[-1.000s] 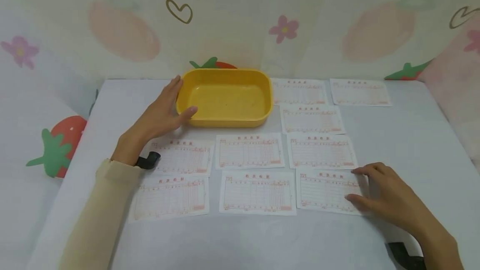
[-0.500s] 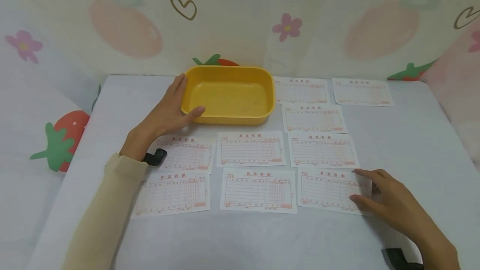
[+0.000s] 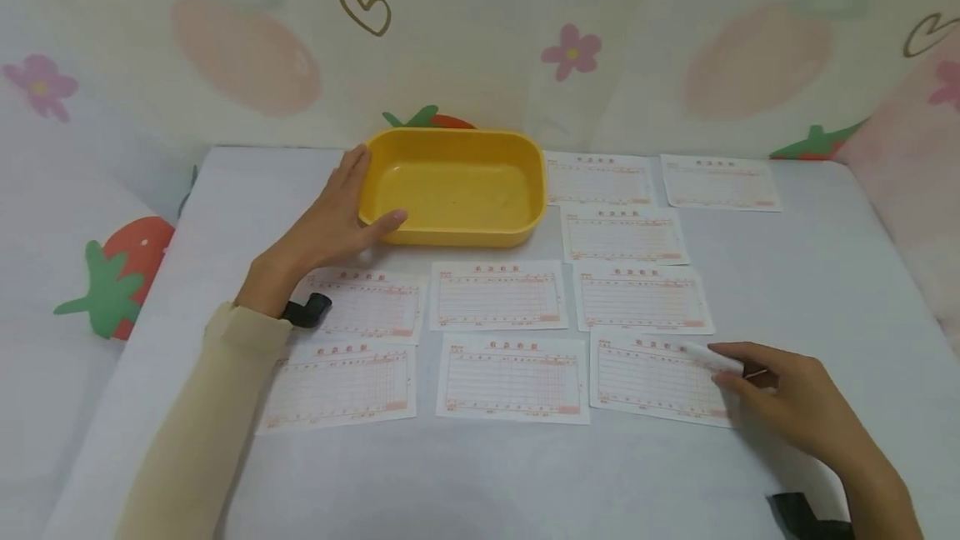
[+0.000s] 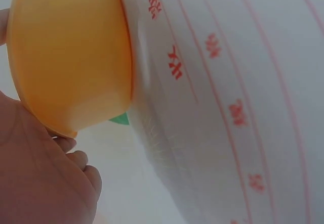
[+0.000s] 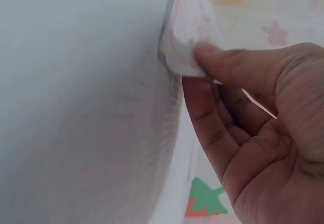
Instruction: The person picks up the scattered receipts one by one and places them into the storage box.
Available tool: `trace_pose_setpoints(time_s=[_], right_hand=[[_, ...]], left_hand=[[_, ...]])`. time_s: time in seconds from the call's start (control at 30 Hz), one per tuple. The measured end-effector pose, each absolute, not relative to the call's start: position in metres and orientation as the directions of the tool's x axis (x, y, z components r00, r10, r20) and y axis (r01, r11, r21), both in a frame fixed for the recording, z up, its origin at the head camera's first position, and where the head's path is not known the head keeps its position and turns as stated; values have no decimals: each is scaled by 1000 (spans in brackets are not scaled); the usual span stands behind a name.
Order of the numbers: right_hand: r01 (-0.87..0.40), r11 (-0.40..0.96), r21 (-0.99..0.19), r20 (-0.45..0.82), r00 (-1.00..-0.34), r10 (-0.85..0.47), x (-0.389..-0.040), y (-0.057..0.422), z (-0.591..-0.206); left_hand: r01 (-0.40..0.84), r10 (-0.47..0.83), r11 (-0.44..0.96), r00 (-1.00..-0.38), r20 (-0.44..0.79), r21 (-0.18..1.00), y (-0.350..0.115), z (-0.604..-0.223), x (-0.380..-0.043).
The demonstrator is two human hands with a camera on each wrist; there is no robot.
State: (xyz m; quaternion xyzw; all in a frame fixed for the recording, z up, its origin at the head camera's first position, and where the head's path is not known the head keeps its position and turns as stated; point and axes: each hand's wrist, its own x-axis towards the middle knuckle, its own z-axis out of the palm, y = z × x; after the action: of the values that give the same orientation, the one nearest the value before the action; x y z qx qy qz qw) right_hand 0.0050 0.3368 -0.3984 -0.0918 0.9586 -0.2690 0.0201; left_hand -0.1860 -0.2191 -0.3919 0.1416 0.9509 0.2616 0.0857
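My right hand [image 3: 791,390] pinches the right end of a receipt slip [image 3: 652,377] between thumb and fingers, its upper right corner bent up. In the right wrist view, the thumb lies on top of the paper [image 5: 190,29] and the fingers are beneath it. At the back, my left hand [image 3: 330,211] holds the left end of a yellow plastic tub [image 3: 450,237], thumb over the front rim and fingers along the side. The left wrist view shows the tub's wall [image 4: 76,57] beside the palm. Nothing lies inside the tub.
Several more red-printed receipt slips lie flat around: a front slip [image 3: 513,377], one under the left wrist [image 3: 367,302], a middle slip [image 3: 498,296], and one at back right [image 3: 720,183]. The patterned wall covering [image 3: 637,65] rises behind the white table [image 3: 480,482].
My right thumb and fingers have closed on the front right slip, bending its corner up. The left hand stays on the tub. The camera view shifts slightly.
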Motion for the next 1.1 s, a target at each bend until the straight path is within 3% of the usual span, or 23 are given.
trace_pose_setpoints(time_s=[0.33,0.73,0.9,1.1], right_hand=[[-24,817,-576,-120,-986,-114,-11,347,-387],[30,700,-714,-124,-989,-85,-35,351,-374],[50,577,-815,-120,-989,-84,-47,344,-370],[37,289,-957,-71,-992,-109,-65,336,-366]], left_hand=[[229,319,824,-943,-90,519,-219,-392,-187],[239,326,819,-942,-79,522,-220,-392,-188],[237,322,820,-943,-79,520,-219,-391,-187],[238,320,824,-944,-76,515,-220,-392,-186]])
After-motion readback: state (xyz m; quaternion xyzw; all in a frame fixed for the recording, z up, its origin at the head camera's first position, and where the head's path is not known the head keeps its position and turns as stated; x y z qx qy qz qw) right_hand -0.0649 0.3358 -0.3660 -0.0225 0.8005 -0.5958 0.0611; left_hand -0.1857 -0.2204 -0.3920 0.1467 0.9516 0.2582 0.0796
